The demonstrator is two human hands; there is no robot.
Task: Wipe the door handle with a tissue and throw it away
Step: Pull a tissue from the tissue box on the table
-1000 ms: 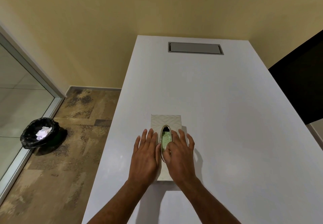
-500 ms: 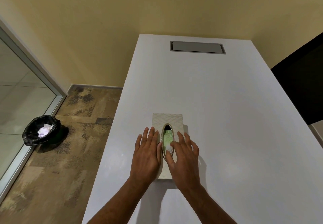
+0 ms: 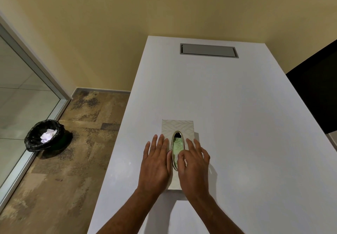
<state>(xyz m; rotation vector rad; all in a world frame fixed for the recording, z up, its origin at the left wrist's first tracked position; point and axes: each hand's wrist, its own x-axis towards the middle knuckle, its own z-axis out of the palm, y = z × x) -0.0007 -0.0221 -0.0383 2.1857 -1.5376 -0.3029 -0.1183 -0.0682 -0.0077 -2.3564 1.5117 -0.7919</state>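
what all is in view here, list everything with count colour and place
tissue box: 1, pale patterned, gold-rimmed oval slot showing green, near middle of table
table: 1, white, centre and right
hatch: 1, grey, set in table's far end
bin: 1, black liner, on floor left, by glass panel
crumpled tissue: 1 wad, white, inside bin
glass panel: 1, grey frame, far left
dark object: 1, black, right edge
left hand: flat on box, left of slot
right hand: fingers at slot

2 hands (image 3: 155,162) (image 3: 194,166), 1 tissue box (image 3: 177,127), 1 bin (image 3: 44,136), 1 table (image 3: 237,124)
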